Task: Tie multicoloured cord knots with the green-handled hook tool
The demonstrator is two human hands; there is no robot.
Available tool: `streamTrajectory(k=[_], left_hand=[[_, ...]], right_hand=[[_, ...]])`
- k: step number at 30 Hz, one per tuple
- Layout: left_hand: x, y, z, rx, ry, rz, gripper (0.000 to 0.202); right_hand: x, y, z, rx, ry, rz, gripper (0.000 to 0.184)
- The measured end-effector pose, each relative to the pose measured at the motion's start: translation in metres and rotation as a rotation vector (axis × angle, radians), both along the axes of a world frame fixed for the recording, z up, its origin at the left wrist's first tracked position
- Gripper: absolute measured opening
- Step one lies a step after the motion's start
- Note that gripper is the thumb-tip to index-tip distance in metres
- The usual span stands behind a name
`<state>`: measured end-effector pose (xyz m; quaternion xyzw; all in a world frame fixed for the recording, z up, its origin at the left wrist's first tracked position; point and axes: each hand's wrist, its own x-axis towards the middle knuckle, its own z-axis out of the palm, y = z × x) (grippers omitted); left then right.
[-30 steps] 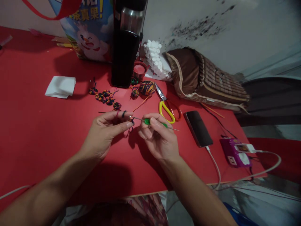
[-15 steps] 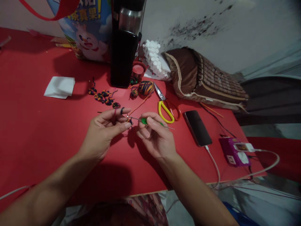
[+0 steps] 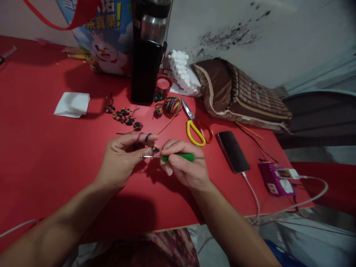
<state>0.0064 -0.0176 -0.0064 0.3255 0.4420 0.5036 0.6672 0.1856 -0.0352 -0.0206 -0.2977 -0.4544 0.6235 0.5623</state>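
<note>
Between the thumb and fingers of my left hand (image 3: pixel 124 159) is a small piece of dark multicoloured crochet work (image 3: pixel 155 149). Yarn is wound round the raised index finger. My right hand (image 3: pixel 187 163) grips a crochet hook (image 3: pixel 180 157) by its green handle. The metal hook end points left and lies in front of my left thumb. An orange strand of yarn (image 3: pixel 167 124) runs from near my hands up to the multicoloured yarn ball (image 3: pixel 172 105). Several small crocheted pieces (image 3: pixel 128 119) lie on the red table beyond my left hand.
Yellow-and-red-handled scissors (image 3: pixel 196 133) and a charging phone (image 3: pixel 233 151) lie to the right. A purple box (image 3: pixel 275 180) sits near the table's right edge. Behind stand another phone (image 3: pixel 146 72), a bottle (image 3: pixel 154 26) and a printed bag (image 3: pixel 107 44). White paper (image 3: pixel 72 104) lies left.
The crochet hook has swung from pointing at the work to lying nearly level in front of my left thumb, its green handle more exposed. My right hand has turned and shifted slightly down.
</note>
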Motion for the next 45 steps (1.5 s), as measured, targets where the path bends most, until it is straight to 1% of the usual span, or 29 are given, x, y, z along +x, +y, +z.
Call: streamTrajectory(k=[6, 10, 13, 16, 19, 25, 32, 36, 38, 42, 45], left_hand=[[-0.001, 0.001, -0.002, -0.020, -0.004, 0.026, 0.025], [-0.001, 0.003, 0.001, -0.045, -0.037, -0.005, 0.026], [-0.001, 0.004, 0.007, -0.092, -0.082, -0.090, 0.025], [-0.001, 0.006, 0.010, -0.127, -0.110, -0.164, 0.021], [-0.001, 0.007, 0.012, -0.167, -0.166, -0.188, 0.021], [-0.003, 0.008, 0.010, -0.305, -0.254, -0.263, 0.019], [-0.002, 0.012, 0.008, -0.396, -0.357, -0.311, 0.024], [-0.005, 0.015, 0.008, -0.464, -0.431, -0.360, 0.015], [-0.006, 0.015, 0.007, -0.501, -0.446, -0.359, 0.012], [-0.007, 0.016, 0.005, -0.543, -0.459, -0.349, 0.015], [-0.006, 0.016, 0.005, -0.552, -0.461, -0.350, 0.015]], right_hand=[[0.004, -0.004, -0.001, 0.086, -0.076, 0.000, 0.012], [0.003, -0.004, 0.000, 0.104, -0.088, -0.066, 0.013], [-0.001, -0.003, 0.003, 0.069, -0.051, -0.163, 0.011], [-0.004, -0.001, 0.005, -0.030, -0.035, -0.215, 0.012], [-0.007, 0.001, 0.006, -0.106, -0.011, -0.228, 0.016], [-0.008, 0.004, 0.006, -0.173, 0.016, -0.228, 0.019], [-0.009, 0.005, 0.009, -0.171, -0.030, -0.267, 0.024], [-0.009, 0.003, 0.009, -0.162, -0.071, -0.288, 0.025], [-0.009, 0.003, 0.008, -0.171, -0.096, -0.304, 0.026], [-0.008, 0.002, 0.008, -0.176, -0.136, -0.318, 0.030], [-0.008, 0.001, 0.008, -0.157, -0.155, -0.325, 0.027]])
